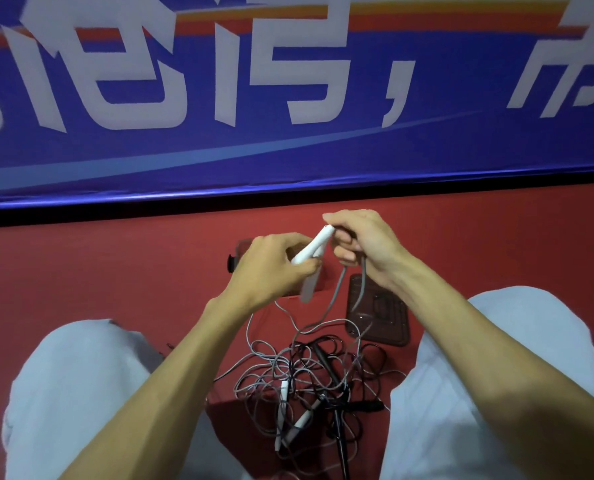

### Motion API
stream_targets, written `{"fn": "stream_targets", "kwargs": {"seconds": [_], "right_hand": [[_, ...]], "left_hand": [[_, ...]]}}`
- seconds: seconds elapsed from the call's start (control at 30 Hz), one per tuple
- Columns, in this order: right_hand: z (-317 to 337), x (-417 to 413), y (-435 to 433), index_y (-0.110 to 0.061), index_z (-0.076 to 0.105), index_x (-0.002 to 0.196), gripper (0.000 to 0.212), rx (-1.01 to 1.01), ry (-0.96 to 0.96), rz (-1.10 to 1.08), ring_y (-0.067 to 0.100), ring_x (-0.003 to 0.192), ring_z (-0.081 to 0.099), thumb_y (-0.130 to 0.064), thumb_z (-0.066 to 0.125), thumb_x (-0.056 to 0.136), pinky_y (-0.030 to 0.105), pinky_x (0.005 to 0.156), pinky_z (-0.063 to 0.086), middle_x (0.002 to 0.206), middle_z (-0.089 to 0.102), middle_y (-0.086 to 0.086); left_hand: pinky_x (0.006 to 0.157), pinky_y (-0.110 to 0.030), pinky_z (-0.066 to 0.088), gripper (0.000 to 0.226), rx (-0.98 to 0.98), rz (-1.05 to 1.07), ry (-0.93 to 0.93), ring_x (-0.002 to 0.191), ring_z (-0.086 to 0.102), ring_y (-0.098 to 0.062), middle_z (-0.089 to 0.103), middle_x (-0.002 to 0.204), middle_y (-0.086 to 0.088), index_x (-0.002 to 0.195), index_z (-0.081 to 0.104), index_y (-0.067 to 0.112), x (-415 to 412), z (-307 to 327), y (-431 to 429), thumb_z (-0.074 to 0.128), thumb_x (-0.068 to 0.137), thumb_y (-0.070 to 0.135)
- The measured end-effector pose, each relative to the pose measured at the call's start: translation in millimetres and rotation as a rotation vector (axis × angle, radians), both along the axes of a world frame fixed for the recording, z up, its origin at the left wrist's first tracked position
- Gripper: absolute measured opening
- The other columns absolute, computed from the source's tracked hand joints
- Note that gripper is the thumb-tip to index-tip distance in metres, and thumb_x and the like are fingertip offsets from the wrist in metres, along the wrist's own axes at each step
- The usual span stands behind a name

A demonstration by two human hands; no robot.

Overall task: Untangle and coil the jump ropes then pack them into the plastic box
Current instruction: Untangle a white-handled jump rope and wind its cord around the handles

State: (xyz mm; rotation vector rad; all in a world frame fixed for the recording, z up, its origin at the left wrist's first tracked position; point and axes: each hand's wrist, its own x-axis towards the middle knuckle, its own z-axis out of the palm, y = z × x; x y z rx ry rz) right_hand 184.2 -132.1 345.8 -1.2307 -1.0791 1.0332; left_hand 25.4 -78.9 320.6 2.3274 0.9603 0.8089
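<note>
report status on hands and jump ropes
Left grip and right grip both hold white plastic rope handle. Grey and black rope tangle knotted on red floor. No obstruction.

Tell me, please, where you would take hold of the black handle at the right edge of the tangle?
Probably pinch the black handle round its thick middle, coming from the right. It lies flat with its blunt end pointing right, clear of the tangle, which covers its left end.

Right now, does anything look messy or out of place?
Yes: the ropes lie in a tangled heap on the floor, grey and black cords crossing; left hand and right hand hold up one white handle.
</note>
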Motion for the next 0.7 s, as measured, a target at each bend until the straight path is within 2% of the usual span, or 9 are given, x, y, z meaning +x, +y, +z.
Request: {"fn": "stream_targets", "kwargs": {"seconds": [0.07,0.13,0.27,0.3,0.33,0.4,0.43,0.57,0.7], "right_hand": [[2.4,3.0,0.1,-0.017,0.038,0.042,0.049,0.007,0.126,-0.043,0.013,0.033,0.026,-0.015,0.054,0.089,0.028,0.047,0.018,0.035,0.024,-0.005],[3.8,5.8,0.4,-0.016,0.035,0.041,0.049,-0.005,0.234,-0.072,0.012,0.031,0.023,-0.015,0.052,0.087,0.026,0.043,0.019,0.034,0.02,-0.004],[5.5,9.2,-1.4,-0.017,0.034,0.039,0.05,0.004,0.374,-0.049,0.011,0.029,0.022,-0.015,0.049,0.086,0.02,0.037,0.021,0.033,0.019,-0.004],[6.2,9.3,-2.2,-0.017,0.034,0.039,0.05,0.008,0.389,-0.04,0.01,0.029,0.022,-0.015,0.049,0.087,0.02,0.036,0.022,0.033,0.02,-0.005],[7.0,9.2,-2.6,-0.017,0.035,0.039,0.05,0.012,0.4,-0.036,0.01,0.03,0.023,-0.016,0.05,0.087,0.02,0.036,0.022,0.033,0.02,-0.005],[9.0,10.3,-2.9,-0.018,0.036,0.042,0.049,0.029,0.416,-0.047,0.009,0.03,0.023,-0.018,0.053,0.088,0.021,0.036,0.022,0.034,0.021,-0.006],[9.8,11.7,-2.5,-0.018,0.037,0.044,0.048,0.04,0.421,-0.072,0.009,0.03,0.023,-0.019,0.056,0.088,0.021,0.036,0.022,0.034,0.022,-0.006],[10.1,15.3,-0.5,-0.016,0.04,0.054,0.043,0.111,0.331,-0.198,0.01,0.032,0.024,-0.025,0.066,0.088,0.023,0.039,0.02,0.038,0.024,-0.005],[6.4,12.4,1.5,-0.015,0.045,0.057,0.044,0.192,0.156,-0.241,0.013,0.035,0.029,-0.037,0.063,0.09,0.024,0.042,0.023,0.041,0.031,-0.002]], "left_hand": [[0.056,-0.029,0.04,0.017,-0.118,-0.058,-0.003,0.056,0.049,-0.008,0.062,0.067,0.006,0.075,0.059,0.034,2.5,-4.7,0.4,0.067,0.082,0.02],[0.058,-0.027,0.041,0.016,-0.22,-0.095,-0.042,0.059,0.049,-0.005,0.061,0.071,0.008,0.082,0.057,0.031,5.3,-8.9,-2.3,0.066,0.084,0.019],[0.061,-0.021,0.04,0.024,-0.39,-0.2,-0.13,0.063,0.049,-0.003,0.055,0.082,0.012,0.113,0.055,0.026,12.1,-10.5,-9.3,0.065,0.091,0.026],[0.062,-0.022,0.039,0.02,-0.396,-0.221,-0.12,0.063,0.048,-0.005,0.054,0.08,0.011,0.11,0.056,0.023,13.3,-9.9,-11.0,0.064,0.093,0.029],[0.061,-0.023,0.038,0.013,-0.394,-0.23,-0.093,0.061,0.046,-0.007,0.053,0.075,0.009,0.1,0.058,0.021,13.7,-8.5,-13.2,0.062,0.094,0.031],[0.059,-0.028,0.04,0.024,-0.395,-0.206,-0.039,0.057,0.046,-0.012,0.052,0.064,0.007,0.078,0.052,0.021,15.0,-9.3,-15.1,0.06,0.095,0.036],[0.058,-0.03,0.04,0.029,-0.381,-0.173,-0.027,0.055,0.046,-0.014,0.051,0.061,0.007,0.072,0.049,0.021,15.9,-10.2,-14.3,0.061,0.094,0.037],[0.051,-0.031,0.031,0.037,-0.203,0.038,-0.048,0.05,0.037,-0.014,0.045,0.054,0.007,0.065,0.044,0.02,15.8,-4.9,-8.6,0.061,0.094,0.037],[0.047,-0.028,0.028,0.043,-0.165,0.063,-0.078,0.044,0.034,-0.011,0.04,0.048,0.008,0.059,0.041,0.023,13.4,0.3,-8.8,0.06,0.095,0.038]]}}
